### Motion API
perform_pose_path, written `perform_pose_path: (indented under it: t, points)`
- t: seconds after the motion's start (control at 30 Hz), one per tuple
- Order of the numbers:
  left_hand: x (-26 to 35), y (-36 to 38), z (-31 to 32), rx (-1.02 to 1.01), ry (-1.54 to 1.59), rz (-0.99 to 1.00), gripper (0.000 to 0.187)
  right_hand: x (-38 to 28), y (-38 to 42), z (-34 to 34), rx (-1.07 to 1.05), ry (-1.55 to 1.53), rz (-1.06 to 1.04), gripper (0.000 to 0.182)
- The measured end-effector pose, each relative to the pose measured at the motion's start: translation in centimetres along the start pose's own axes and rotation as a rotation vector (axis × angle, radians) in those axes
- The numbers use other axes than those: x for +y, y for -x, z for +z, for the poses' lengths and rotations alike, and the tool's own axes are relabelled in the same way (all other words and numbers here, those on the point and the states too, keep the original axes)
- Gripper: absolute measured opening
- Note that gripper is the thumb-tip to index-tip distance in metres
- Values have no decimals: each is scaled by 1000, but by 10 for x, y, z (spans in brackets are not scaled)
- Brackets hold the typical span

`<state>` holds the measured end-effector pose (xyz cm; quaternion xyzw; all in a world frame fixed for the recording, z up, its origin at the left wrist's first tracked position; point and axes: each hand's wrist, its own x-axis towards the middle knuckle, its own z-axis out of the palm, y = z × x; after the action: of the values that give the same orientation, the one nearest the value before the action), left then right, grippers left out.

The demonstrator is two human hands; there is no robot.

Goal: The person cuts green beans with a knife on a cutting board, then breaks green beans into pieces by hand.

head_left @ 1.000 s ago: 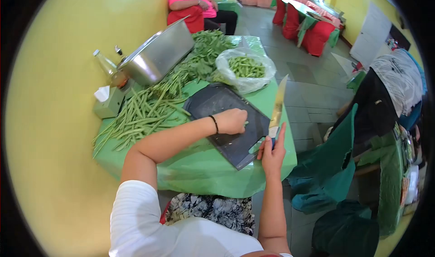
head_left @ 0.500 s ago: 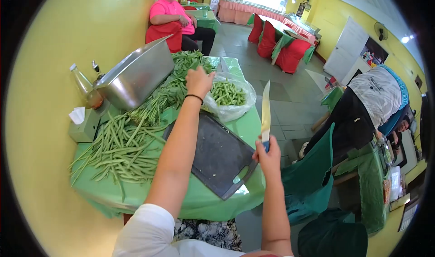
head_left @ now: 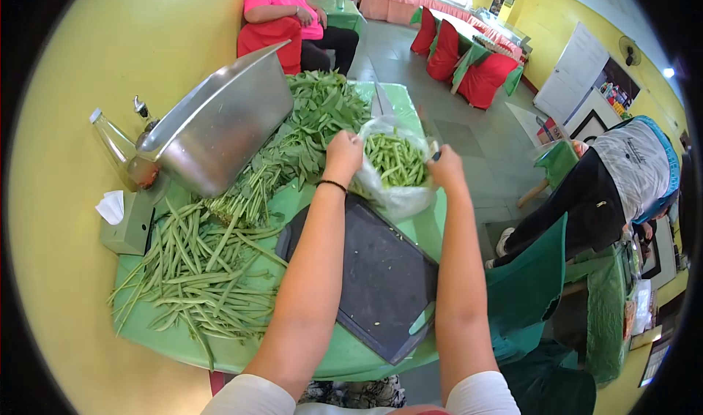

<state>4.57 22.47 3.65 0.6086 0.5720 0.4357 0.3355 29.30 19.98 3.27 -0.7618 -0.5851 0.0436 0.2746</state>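
A clear plastic bag (head_left: 401, 201) of cut green beans (head_left: 395, 159) stands on the table beyond the chopping board. My left hand (head_left: 344, 157) is closed on the bag's left rim. At the bag's right edge, my right hand (head_left: 447, 169) is closed around the knife (head_left: 436, 156); its blade points away from me and is hard to make out. The black chopping board (head_left: 384, 276) lies below my forearms, with a few small bits on it. Long uncut green beans (head_left: 212, 276) are heaped to the left, and leafy greens (head_left: 322, 115) lie behind my left hand.
A tilted metal pan (head_left: 227, 122) rests by the wall, near a glass bottle (head_left: 113, 140) and a tissue box (head_left: 128, 228). Another blade (head_left: 381, 100) lies at the table's far end. One person (head_left: 282, 12) sits beyond; another (head_left: 615, 166) bends over a table at right.
My right hand has brought the knife forward from an upright hold to the bag's right side. My left hand has closed on the bag's left rim. The view has shifted slightly.
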Motion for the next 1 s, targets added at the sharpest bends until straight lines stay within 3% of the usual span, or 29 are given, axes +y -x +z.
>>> perform_pose_path:
  t: [0.03,0.1,0.27,0.33,0.53,0.63,0.67,0.7,0.77,0.87,0.93,0.97,1.0]
  points:
    - [3,3,-2,-8,175,-54,29,-1,2,-4,-17,1,14,35]
    - [13,4,-4,-18,532,-154,22,-6,0,-25,-3,-292,54,34]
    - [18,-4,-10,60,827,-41,17,-25,3,-45,213,-682,-24,30]
    - [13,-5,-13,89,929,-17,18,-20,3,-36,203,-651,0,31]
    - [22,-1,-33,66,818,15,20,-20,-1,-40,198,-603,21,35]
    - [4,-9,-27,178,345,74,24,-23,2,-44,219,-653,-7,34]
    - [-10,-14,-23,250,123,89,28,-23,1,-39,187,-505,-10,35]
    - [-10,-14,-29,246,126,100,28,-19,0,-35,163,-352,-7,35]
    - [-11,-10,-39,195,-197,-7,34,-4,2,-41,123,-32,27,35]
    - [26,-2,-65,302,-220,161,41,-21,11,-66,246,55,-83,32]
    - [44,4,-71,325,101,306,41,-49,36,-99,202,-56,-136,25]
    - [59,11,-66,306,117,315,41,-64,46,-112,193,-126,-162,26]
    - [74,20,-59,216,346,252,39,-77,56,-120,180,-200,-191,27]
